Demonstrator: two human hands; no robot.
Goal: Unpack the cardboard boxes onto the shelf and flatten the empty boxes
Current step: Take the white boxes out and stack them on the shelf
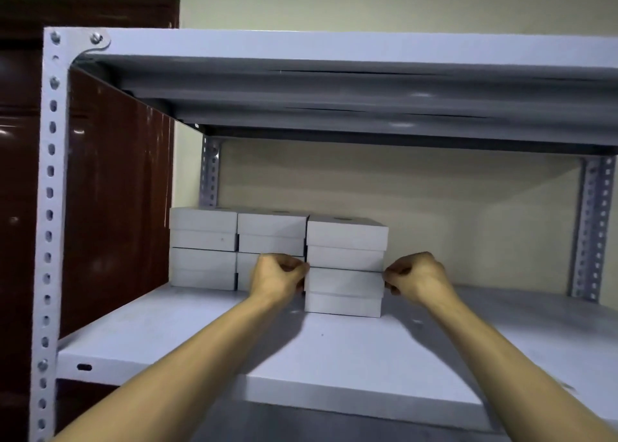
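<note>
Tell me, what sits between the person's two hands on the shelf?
The rightmost stack of white boxes, gripped at its lower box by left hand and right hand; head view.

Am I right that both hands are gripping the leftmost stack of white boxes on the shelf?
Not quite. The head view shows the left hand and right hand gripping the rightmost stack of white boxes, not the leftmost, one hand at each side, on the shelf.

I see a grey metal shelf [351, 358] carrying three stacks of white boxes [274, 237] at its back left.
</note>
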